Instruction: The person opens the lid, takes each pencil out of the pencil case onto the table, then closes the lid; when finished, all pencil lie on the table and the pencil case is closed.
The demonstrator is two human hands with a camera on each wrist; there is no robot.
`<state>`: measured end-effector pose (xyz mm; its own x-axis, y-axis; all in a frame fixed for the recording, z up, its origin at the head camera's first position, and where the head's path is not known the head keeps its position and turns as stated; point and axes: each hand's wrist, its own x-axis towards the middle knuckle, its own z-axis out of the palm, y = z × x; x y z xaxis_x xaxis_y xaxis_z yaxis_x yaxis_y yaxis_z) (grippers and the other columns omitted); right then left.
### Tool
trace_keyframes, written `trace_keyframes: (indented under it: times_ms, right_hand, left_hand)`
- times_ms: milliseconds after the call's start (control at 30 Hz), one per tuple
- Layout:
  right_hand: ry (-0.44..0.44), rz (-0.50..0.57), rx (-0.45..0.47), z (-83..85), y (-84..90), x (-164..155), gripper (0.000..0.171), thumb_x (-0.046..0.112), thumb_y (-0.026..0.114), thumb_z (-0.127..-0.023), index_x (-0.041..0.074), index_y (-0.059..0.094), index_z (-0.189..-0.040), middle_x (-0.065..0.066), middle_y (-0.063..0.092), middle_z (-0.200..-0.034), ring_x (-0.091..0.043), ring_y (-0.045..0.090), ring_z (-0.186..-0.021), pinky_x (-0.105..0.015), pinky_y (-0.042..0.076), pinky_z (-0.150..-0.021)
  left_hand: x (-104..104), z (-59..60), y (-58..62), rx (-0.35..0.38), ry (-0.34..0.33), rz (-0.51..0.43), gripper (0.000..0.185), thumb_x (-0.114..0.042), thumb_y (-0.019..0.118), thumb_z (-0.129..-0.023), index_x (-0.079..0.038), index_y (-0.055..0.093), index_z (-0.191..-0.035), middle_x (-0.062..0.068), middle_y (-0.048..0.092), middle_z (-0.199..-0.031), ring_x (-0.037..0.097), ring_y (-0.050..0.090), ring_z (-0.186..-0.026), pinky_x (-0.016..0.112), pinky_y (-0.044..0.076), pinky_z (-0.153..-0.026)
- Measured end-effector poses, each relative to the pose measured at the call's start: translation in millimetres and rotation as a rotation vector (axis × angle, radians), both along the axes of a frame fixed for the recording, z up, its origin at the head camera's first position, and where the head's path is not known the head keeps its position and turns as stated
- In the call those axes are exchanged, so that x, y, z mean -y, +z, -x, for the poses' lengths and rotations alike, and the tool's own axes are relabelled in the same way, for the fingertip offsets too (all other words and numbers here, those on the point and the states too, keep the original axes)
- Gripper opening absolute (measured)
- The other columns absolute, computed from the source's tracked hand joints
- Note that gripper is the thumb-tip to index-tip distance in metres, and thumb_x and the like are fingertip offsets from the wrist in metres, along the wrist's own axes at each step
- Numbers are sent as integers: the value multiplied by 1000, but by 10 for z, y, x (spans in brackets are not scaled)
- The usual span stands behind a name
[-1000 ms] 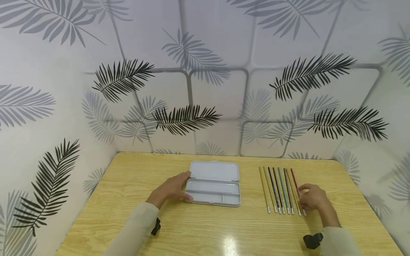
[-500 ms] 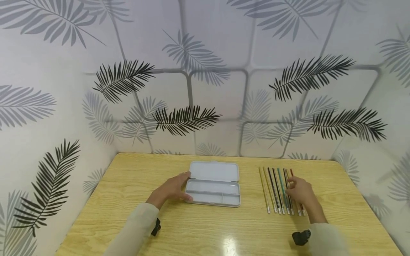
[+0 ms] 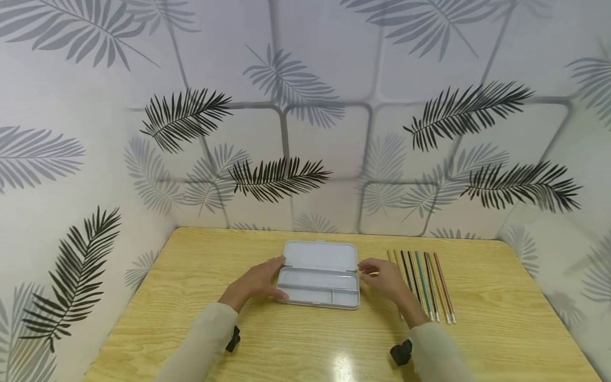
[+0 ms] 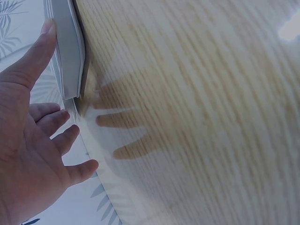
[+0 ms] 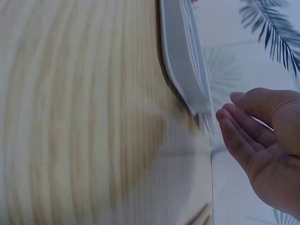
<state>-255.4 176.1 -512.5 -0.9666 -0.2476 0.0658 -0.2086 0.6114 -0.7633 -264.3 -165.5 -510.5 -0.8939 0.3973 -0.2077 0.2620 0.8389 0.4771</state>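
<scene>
An open white pencil case (image 3: pixel 319 276) lies in the middle of the wooden table (image 3: pixel 305 345), lid flat toward the wall, tray empty. My left hand (image 3: pixel 258 281) rests against its left end with straight fingers; in the left wrist view the thumb (image 4: pixel 35 51) touches the case edge (image 4: pixel 68 51). My right hand (image 3: pixel 382 276) hovers at the case's right end, fingers relaxed and holding nothing. The right wrist view shows a small gap between that hand (image 5: pixel 262 136) and the case (image 5: pixel 185 65). A row of several coloured pencils (image 3: pixel 427 286) lies to the right, its leftmost ones partly hidden by my right hand.
Leaf-patterned walls (image 3: pixel 305 132) close the table on the left, back and right. Bare wood stretches along the near edge and at the left of the case. Small black cameras sit on both wrists (image 3: pixel 232 338) (image 3: pixel 401 353).
My right hand left the right side of the pencil row and moved left across it to the case's right end. The left hand, case and pencils stayed put.
</scene>
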Motion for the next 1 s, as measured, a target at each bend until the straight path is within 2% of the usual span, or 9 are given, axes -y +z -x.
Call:
trace_keyframes:
  times_ms: [167, 367, 533, 700, 1000]
  right_hand:
    - [108, 39, 40, -9, 5, 235, 22, 1, 65, -86, -3, 67, -107, -18, 69, -104, -29, 66, -97, -36, 58, -83]
    - [208, -39, 81, 9, 10, 382, 23, 1, 65, -85, -1, 69, -108, -14, 70, -104, -25, 66, -96, -36, 57, -84]
    - [282, -86, 78, 23, 4, 455, 19, -2, 64, -83, -1, 70, -101, -11, 72, -95, -19, 67, -87, -28, 56, -73]
    - [320, -115, 52, 32, 3, 514, 17, -6, 62, -81, 0, 71, -95, -9, 72, -90, -14, 63, -80, -20, 51, -66]
    - [376, -163, 114, 75, 45, 541, 26, -9, 59, -81, 3, 73, -100, -8, 72, -93, -13, 61, -83, -26, 53, -73]
  left_hand:
    - [-4, 0, 4, -8, -4, 7, 106, -44, 82, -69, -8, 24, -151, 10, 27, -157, 29, 27, -144, 44, 26, -118]
    - [0, 1, -3, -5, -13, 15, 107, -44, 82, -69, -8, 24, -151, 10, 27, -157, 29, 27, -144, 44, 26, -118]
    - [5, 10, -17, -8, -15, 16, 107, -45, 81, -69, -8, 24, -151, 9, 27, -157, 28, 26, -144, 43, 26, -118]
    - [5, 13, -20, -14, -24, 17, 107, -46, 81, -69, -7, 24, -151, 11, 27, -156, 29, 27, -144, 44, 26, -118]
    - [-7, 11, -10, -31, -26, 26, 107, -46, 82, -68, -6, 26, -150, 11, 29, -155, 29, 27, -144, 44, 26, -118]
